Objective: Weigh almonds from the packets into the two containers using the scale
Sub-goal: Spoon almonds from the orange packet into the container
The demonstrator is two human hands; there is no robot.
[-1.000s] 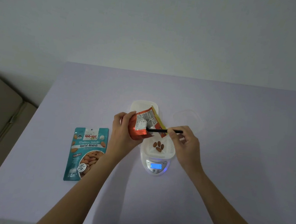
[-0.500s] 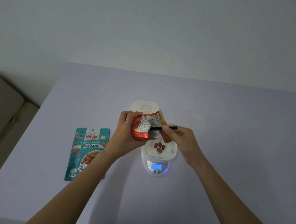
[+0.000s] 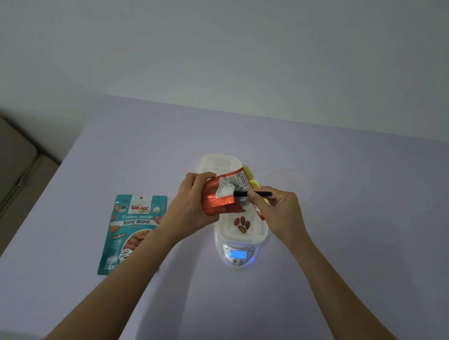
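Orange packet (image 3: 219,201) in left grip (image 3: 190,202), almonds (image 3: 242,224) below (on scale (image 3: 238,254))

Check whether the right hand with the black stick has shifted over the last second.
Yes. The right hand has moved slightly left and away from the scale display, toward the orange packet.

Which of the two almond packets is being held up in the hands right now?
The shiny orange foil packet, gripped by the left hand above the scale; the teal packet lies flat on the table, untouched.

Right hand (image 3: 277,210) has pushed the black utensil (image 3: 254,194) deeper into the orange packet (image 3: 219,199)
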